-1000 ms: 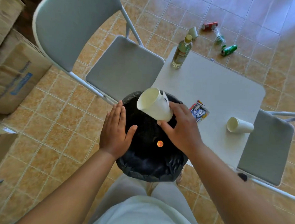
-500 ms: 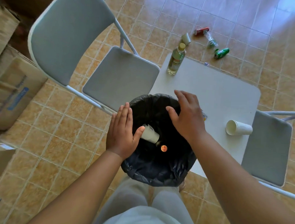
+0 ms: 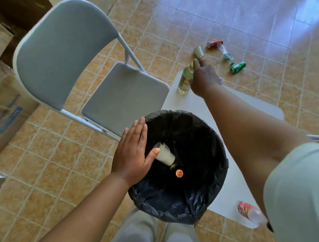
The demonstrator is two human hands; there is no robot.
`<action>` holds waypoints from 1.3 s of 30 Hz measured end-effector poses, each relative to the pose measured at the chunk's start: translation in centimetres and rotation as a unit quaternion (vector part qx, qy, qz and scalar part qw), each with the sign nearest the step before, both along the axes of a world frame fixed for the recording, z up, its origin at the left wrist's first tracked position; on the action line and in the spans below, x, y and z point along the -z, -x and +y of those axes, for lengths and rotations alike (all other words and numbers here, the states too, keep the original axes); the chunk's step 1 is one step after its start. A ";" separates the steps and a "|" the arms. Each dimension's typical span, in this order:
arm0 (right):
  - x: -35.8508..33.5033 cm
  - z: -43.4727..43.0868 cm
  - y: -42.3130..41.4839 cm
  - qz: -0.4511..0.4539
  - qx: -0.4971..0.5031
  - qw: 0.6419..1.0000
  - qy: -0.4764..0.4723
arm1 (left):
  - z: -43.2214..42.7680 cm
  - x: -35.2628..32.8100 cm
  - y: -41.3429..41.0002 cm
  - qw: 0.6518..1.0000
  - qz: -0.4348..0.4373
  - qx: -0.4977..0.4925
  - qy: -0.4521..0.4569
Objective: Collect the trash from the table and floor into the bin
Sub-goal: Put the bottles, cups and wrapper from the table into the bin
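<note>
Bin [image 3: 214, 180]: one, round, lined with a black bag, standing on the tiled floor [image 3: 43, 170] against the near-left edge of the table [image 3: 230, 193].
Contents: one white paper cup [image 3: 165, 155] lying on its side, with one orange cap [image 3: 179, 173] just beside it.

Left hand [image 3: 132, 152]: flat over the bin's left rim, fingers straight and together, thumb spread, gripping nothing.

Right hand [image 3: 202, 77]: stretched across the table to the glass bottle [image 3: 185, 80]; fingers curled at the bottle's neck, and whether they have closed on it cannot be told.

On the table, two items seen:
- the glass bottle, upright at the far-left corner, pale liquid inside;
- one plastic bottle with a red label [image 3: 248, 211], lying at the near edge, partly hidden by the right sleeve [image 3: 296, 200].

The right forearm covers much of the tabletop.

On the floor beyond the table, four items, close together:
- one paper cup [image 3: 198, 51];
- one red can [image 3: 214, 44];
- one crumpled clear plastic bottle [image 3: 225, 53];
- one green can [image 3: 237, 67].

Surroundings:
- one grey folding chair [image 3: 123, 101] just left of the table and touching the bin's far-left rim;
- cardboard boxes [image 3: 7, 112] along the left edge;
- open tiled floor to the near left and far right.
</note>
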State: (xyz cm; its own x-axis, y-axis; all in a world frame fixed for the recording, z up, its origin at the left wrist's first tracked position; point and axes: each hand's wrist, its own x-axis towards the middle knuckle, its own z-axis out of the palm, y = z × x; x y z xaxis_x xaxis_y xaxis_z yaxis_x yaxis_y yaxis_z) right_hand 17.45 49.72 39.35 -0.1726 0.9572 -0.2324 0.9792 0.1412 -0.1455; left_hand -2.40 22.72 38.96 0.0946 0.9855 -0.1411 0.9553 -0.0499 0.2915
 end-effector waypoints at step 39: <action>-3.6 -25.8 0.9 0.356 0.015 0.926 -0.122 | -0.1 -0.4 0.0 1.000 -0.012 -0.003 0.007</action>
State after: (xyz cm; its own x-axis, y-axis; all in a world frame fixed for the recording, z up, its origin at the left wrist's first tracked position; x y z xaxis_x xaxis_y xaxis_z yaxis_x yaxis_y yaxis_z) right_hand 16.56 23.87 42.98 -0.1722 0.9729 0.1546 0.6515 0.2301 -0.7229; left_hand -2.42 22.58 39.34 0.0915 0.9841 -0.1525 0.9485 -0.0394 0.3144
